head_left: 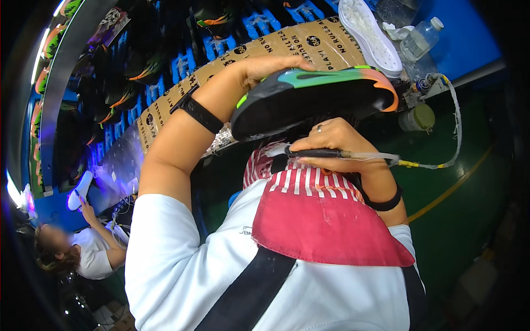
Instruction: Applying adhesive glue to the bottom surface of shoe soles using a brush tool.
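Note:
My left hand (270,69) is closed on the rim of a shoe sole (314,79), holding it tilted so its black inner side faces me. The sole's outer wall fades from dark grey through green to orange. Below it, my right hand (334,142) grips the black handle of a brush (314,153). Pale bristles (276,149) point left, just under the sole; whether they touch it I cannot tell. From the handle's rear end a clear hose (457,118) runs right and loops upward.
Cardboard (298,47) covers the bench edge. Beyond it, blue racks (259,23) carry dark shoe parts. At upper right lie a white sole (371,38), a clear bottle (422,39) and a lidded jar (419,117). A co-worker at far left holds a white sole (80,190).

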`<state>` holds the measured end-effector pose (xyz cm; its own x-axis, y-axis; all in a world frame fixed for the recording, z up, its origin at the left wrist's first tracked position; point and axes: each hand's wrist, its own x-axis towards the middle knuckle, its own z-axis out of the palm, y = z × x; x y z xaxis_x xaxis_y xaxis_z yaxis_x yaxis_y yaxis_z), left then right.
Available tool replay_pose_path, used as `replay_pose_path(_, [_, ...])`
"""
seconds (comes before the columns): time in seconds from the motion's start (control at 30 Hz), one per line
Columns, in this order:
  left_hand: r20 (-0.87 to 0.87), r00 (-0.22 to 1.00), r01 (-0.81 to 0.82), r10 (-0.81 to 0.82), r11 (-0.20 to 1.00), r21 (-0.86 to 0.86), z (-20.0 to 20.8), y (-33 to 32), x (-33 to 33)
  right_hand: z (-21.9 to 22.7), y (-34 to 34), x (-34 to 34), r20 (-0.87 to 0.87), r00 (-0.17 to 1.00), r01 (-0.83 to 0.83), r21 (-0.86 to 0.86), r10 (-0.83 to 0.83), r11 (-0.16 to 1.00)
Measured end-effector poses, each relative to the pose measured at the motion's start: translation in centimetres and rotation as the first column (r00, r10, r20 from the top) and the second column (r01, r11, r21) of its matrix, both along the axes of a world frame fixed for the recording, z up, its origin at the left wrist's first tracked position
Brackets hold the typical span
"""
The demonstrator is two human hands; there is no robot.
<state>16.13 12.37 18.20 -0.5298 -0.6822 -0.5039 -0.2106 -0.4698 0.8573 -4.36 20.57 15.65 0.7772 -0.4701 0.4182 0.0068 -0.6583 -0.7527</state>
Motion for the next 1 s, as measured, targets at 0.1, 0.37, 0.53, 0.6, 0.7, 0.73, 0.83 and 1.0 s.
replay_pose_path(0.1, [-0.058,0.998,0.016,-0.015,1.0,0.013,-0.7,-0.2,0.6,0.0,0.2,0.2,0.025,1.0,0.001,0.029,-0.001,1.0])
replay_pose_path(0.37, [0.105,0.98,0.175,-0.168,0.983,-0.052,0.4,0.0,0.5,-0.2,0.2,0.1,0.033,0.996,0.079,-0.064,-0.077,0.995])
replay_pose_path(0.53, [0.084,0.986,0.15,-0.143,0.985,-0.085,-0.7,-0.2,1.4,0.7,0.4,0.2,0.052,0.995,0.086,-0.041,-0.084,0.995])
replay_pose_path(0.6, [0.092,0.98,0.185,-0.176,0.977,-0.105,-0.7,-0.6,1.5,0.7,0.2,0.2,-0.002,0.988,0.15,-0.111,-0.151,0.982])
replay_pose_path(0.7, [0.144,0.971,0.207,-0.189,0.971,-0.116,0.3,-0.2,1.5,0.0,0.8,0.1,0.009,0.993,0.114,-0.091,-0.114,0.989])
replay_pose_path(0.73, [0.188,0.968,0.189,-0.166,0.976,-0.11,0.7,0.0,1.4,-0.4,0.7,-0.1,0.062,0.994,0.095,-0.088,-0.09,0.992])
replay_pose_path(0.83, [0.06,0.971,0.241,-0.233,0.945,-0.223,-1.9,-1.2,3.6,0.6,0.9,-0.2,0.073,0.992,0.106,-0.075,-0.101,0.992])
replay_pose_path(1.0, [0.075,0.939,0.329,-0.336,0.815,-0.476,-3.1,-1.6,4.6,-0.6,1.1,-0.1,0.031,0.98,0.2,-0.232,-0.199,0.952])
